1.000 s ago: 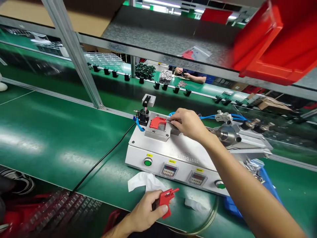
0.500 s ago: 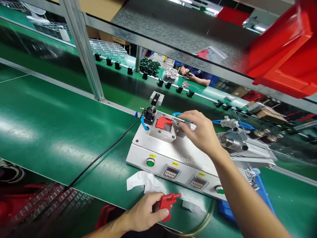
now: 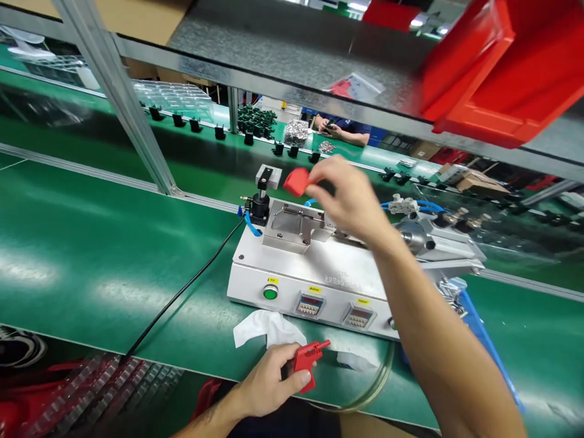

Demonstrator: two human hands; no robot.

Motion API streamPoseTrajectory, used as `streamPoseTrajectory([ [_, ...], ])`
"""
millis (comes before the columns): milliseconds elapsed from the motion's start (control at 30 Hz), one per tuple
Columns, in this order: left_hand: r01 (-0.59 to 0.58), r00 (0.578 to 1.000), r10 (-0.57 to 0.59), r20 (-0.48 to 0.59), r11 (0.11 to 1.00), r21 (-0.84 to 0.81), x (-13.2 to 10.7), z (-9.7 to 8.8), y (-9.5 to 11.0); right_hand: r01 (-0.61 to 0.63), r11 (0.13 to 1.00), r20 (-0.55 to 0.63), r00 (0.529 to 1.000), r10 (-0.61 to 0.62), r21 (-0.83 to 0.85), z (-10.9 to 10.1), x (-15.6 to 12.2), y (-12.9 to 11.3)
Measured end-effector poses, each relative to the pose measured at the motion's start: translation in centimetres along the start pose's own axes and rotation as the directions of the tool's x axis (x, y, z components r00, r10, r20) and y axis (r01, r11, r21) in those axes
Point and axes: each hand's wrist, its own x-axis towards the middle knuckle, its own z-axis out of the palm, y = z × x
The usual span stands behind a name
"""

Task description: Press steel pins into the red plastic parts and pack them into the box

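Observation:
Pinched in the fingers of my right hand [image 3: 344, 194] is a red plastic part [image 3: 297, 182], blurred, held in the air above the metal fixture [image 3: 288, 224]. The fixture's recess shows bare metal, and a small clamp [image 3: 268, 177] on a black cylinder stands at its left. My left hand [image 3: 272, 380] grips a red pistol-shaped plastic part [image 3: 306, 365] near the table's front edge, its thin nozzle pointing right. Both belong around a white bench machine [image 3: 296, 274] with a green button [image 3: 271, 292] and two counters on its front.
A white cloth [image 3: 269, 327] lies before the machine. At right are a metal cylinder unit [image 3: 417, 237] and a blue bin [image 3: 483, 340] with metal pieces. A red bin [image 3: 493, 91] sits on the overhead shelf. Across the bench, a person's hands [image 3: 331, 128] hold a dark part.
My right hand has lifted the red part out of the fixture and up, leaving the recess bare. My left hand keeps its hold. The camera view has shifted slightly.

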Motion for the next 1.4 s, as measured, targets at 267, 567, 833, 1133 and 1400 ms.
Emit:
streamPoseTrajectory([
  [267, -0.007, 0.998, 0.002, -0.07, 0.997, -0.08, 0.4, 0.0, -0.2, -0.025, 0.999, 0.133, 0.991, 0.02, 0.033, -3.2, -12.3, 0.9],
  [567, -0.11, 0.983, 0.113, -0.143, 0.993, 0.03, 0.0, -2.8, 4.5, -0.196, 0.98, 0.001, 0.981, 0.196, -0.042, -1.8, -20.0, 2.5],
  [833, -0.222, 0.817, 0.54, -0.205, 0.621, 0.752, 9.6, -13.5, 15.8, -0.188, 0.979, -0.12, 0.977, 0.177, -0.081, -3.0, -24.9, -0.5],
  [1133, -0.021, 0.94, 0.338, -0.041, 0.178, 0.984, 13.7, -13.8, 19.3, -0.312, 0.948, -0.247, 0.915, 0.318, 0.065, -1.9, -31.1, -3.0],
  [1400, 0.053, 0.893, 0.447, -0.055, 0.018, 0.998, 12.3, -12.0, 18.1, -0.365, 0.918, -0.314, 0.863, 0.397, 0.158, -0.3, -32.2, -2.8],
])
